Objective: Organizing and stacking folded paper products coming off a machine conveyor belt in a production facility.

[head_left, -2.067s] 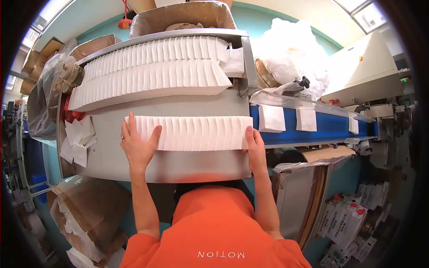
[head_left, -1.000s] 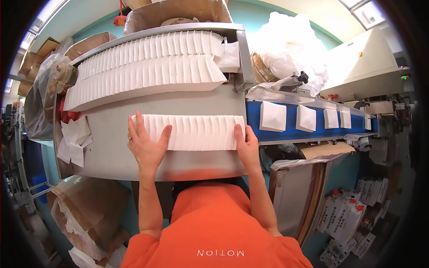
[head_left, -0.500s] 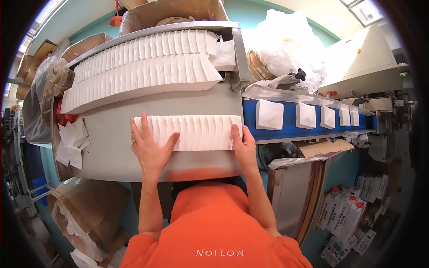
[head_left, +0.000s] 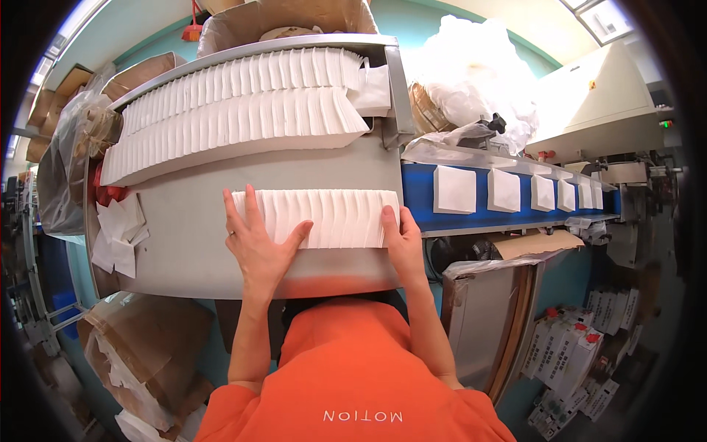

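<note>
A row of folded white paper napkins (head_left: pixel 331 219) stands on edge on the metal table, pressed between my two hands. My left hand (head_left: pixel 261 243) grips the row's left end, its fingers reaching over the far side and its thumb lying on the near part. At the right end, my right hand (head_left: pixel 401 236) has its thumb on the last napkins and its fingers round the end face. Farther back lie two long rows of the same napkins (head_left: pixel 236 125), side by side and leaning.
To the right, a blue conveyor belt (head_left: pixel 479 193) carries several separate white napkin stacks up to the table's edge. Loose napkins (head_left: pixel 118 236) lie at the table's left. A metal rail (head_left: pixel 398 96) bounds the far right corner. Cardboard boxes and plastic bags stand around.
My left hand has slid a little to the right, and the row between my hands is shorter and tighter. My right hand has hardly moved. The stacks on the belt have shifted.
</note>
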Tool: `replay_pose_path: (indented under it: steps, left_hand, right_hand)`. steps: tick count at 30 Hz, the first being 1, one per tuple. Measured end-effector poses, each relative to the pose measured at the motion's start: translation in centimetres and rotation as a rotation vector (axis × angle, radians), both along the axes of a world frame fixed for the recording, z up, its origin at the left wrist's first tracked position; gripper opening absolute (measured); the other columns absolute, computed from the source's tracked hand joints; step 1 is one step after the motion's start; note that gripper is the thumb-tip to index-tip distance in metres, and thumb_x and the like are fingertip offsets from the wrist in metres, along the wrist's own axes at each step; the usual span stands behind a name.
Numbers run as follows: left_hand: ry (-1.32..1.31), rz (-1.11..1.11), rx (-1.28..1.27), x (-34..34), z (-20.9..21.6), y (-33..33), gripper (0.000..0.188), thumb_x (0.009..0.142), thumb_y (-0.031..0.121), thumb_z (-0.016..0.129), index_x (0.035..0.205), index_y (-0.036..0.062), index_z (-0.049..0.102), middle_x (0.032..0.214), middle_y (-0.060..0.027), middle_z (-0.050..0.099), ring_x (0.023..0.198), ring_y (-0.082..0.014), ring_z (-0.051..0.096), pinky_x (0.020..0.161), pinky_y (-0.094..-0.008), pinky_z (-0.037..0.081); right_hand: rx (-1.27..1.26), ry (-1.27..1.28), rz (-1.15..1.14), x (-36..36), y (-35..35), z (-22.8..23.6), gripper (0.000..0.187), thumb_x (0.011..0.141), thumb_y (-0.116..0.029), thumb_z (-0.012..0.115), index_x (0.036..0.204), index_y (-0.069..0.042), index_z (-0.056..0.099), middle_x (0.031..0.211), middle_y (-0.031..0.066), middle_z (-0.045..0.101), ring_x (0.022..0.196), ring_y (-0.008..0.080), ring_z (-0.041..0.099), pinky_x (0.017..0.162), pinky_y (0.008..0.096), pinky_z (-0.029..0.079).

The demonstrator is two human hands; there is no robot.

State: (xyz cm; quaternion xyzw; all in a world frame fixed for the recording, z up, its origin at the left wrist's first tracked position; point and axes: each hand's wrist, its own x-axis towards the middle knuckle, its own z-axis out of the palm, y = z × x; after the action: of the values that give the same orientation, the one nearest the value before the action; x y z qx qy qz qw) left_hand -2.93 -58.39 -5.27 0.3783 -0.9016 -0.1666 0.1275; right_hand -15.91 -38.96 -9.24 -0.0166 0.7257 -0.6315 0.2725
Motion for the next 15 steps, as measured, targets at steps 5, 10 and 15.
replay_pose_path:
  steps: [5,10,15]
  left_hand:
    - [-0.006,0.032,-0.010,0.2,0.0,-0.5,0.105,0.071,0.063,0.075,0.147,0.0048,0.032,0.154,-0.0241,0.016,0.127,-0.0423,0.039,0.099,-0.0527,0.034]
    - [0.018,-0.012,0.044,-0.2,0.1,0.1,0.105,0.071,0.063,0.075,0.147,0.0050,0.032,0.154,-0.0235,0.017,0.126,-0.0421,0.039,0.098,-0.0518,0.035]
    - [-0.013,0.001,0.024,-0.4,0.3,0.4,0.104,0.072,0.060,0.075,0.148,0.0049,0.031,0.154,-0.0238,0.018,0.129,-0.0432,0.037,0.099,-0.0525,0.035]
  right_hand:
    - [-0.024,-0.125,0.028,-0.3,3.5,-0.2,0.034,0.093,-0.014,0.057,0.124,0.001,0.055,0.104,0.0063,0.066,0.083,0.0122,0.064,0.064,0.0261,0.051]
    - [-0.027,-0.041,-0.180,-2.4,3.6,0.0,0.021,0.094,-0.012,0.054,0.111,0.000,0.056,0.098,0.0093,0.067,0.075,0.0152,0.065,0.064,0.0260,0.051]
    - [0.304,0.301,0.117,-1.6,1.2,3.4,0.024,0.083,-0.017,0.057,0.098,0.001,0.056,0.078,0.0196,0.065,0.071,0.0314,0.065,0.070,0.0381,0.051]
